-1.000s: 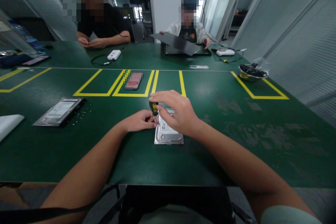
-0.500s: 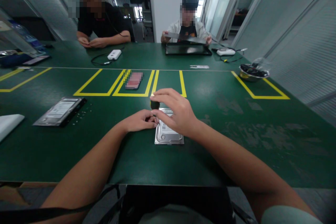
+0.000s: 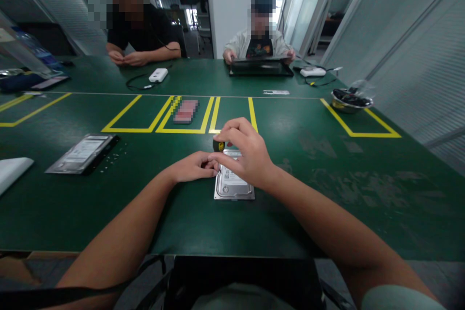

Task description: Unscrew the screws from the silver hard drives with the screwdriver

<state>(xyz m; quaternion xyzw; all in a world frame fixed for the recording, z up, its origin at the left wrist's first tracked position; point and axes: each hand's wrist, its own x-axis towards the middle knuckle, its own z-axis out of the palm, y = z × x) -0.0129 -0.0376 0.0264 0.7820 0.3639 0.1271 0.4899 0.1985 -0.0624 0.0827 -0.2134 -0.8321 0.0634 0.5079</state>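
Silver drive (image 3: 236, 189): lying flat on the desk (image 3: 203, 227), label up, likely giving the tool a firm base.
Screwdriver handle (image 3: 219, 146): standing roughly upright over the silver drive's left edge, presumably for bearing straight down.
Left hand (image 3: 191, 167): resting against the silver drive's left edge, seemingly steadying it; curling the fingers inward, around what, cannot tell.
Right hand (image 3: 250, 152): arching across the silver drive from the right, gripping the handle between fingers and thumb.
Second drive (image 3: 82, 151): lying well left of the silver drive, perhaps sitting clear of the elbow.

Silver hard drive (image 3: 236, 188), label up — dark screwdriver (image 3: 218, 146) near far-left corner.
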